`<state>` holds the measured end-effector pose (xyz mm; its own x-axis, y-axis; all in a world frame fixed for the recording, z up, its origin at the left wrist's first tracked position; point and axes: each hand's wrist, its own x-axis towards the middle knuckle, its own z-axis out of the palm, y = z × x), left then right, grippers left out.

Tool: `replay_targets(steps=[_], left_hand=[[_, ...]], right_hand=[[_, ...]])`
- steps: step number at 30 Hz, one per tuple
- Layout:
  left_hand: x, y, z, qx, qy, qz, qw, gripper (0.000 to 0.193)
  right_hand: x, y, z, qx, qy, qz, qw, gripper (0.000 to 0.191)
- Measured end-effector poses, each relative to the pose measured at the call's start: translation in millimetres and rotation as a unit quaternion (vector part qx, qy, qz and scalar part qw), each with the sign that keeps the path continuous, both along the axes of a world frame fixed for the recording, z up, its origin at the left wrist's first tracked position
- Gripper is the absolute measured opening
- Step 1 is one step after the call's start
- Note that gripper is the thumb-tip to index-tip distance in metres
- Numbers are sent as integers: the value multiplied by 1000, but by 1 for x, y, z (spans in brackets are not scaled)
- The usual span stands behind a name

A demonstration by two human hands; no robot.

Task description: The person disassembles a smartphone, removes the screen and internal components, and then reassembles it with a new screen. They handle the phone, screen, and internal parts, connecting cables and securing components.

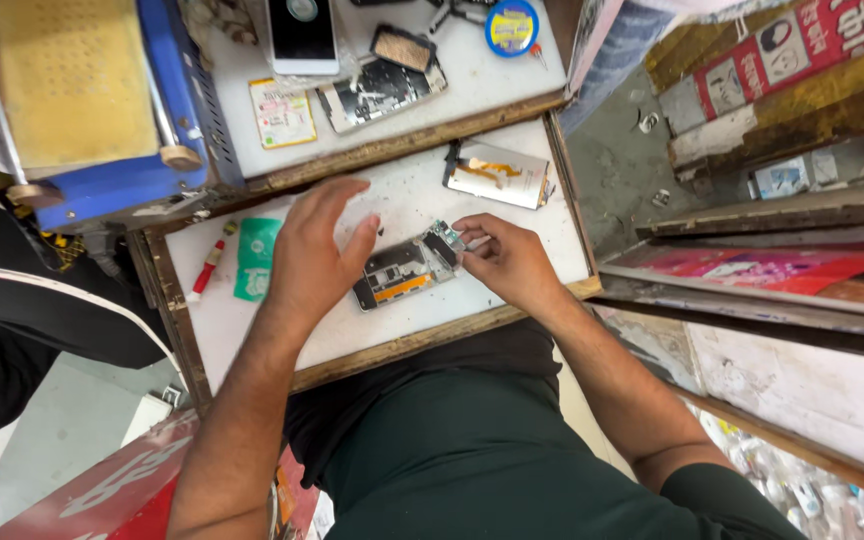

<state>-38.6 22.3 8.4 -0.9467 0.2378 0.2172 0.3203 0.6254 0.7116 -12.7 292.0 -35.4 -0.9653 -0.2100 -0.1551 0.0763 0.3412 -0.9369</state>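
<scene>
An opened phone (402, 272) with its back off lies on the white worktop (352, 330), showing an orange strip inside. My right hand (507, 262) pinches a small circuit board (444, 240) at the phone's upper end. Just left of the phone, my left hand (312, 250) hovers with fingers spread and holds nothing. A detached screen panel (497, 173) with an orange flex cable lies beyond the phone.
A red pen (207, 270) and a green packet (255, 258) lie at the left. On the rear shelf sit a white phone (302, 35), another opened phone (380, 90), a paper card (282, 113) and a blue machine (102, 90). Another person's dark sleeve (22, 300) is at far left.
</scene>
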Motion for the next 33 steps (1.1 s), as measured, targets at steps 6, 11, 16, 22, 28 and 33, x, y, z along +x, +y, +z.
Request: replay_targets(steps=[6,11,16,22,28,33], left_hand=[[44,-3,-18,-116,-32,-80,990,63],[62,5,-28,-184,8,-99,978,73],[61,6,-34,-141,51,-90,984,69],[69,19,-34,-52,108,16,993,64],[79,43,-19,-86,105,70,988,66],[48,28,-14,-33,76,36,996,65]], right_hand=[[11,2,18,136,42,64,988,39],[15,2,26,132,12,59,989,42],[17,0,29,109,13,37,993,37],[15,-7,8,-99,-19,-8,995,53],[9,-18,-10,-284,-99,-20,954,63],[-7,-14,-16,-233,-55,41,970,61]])
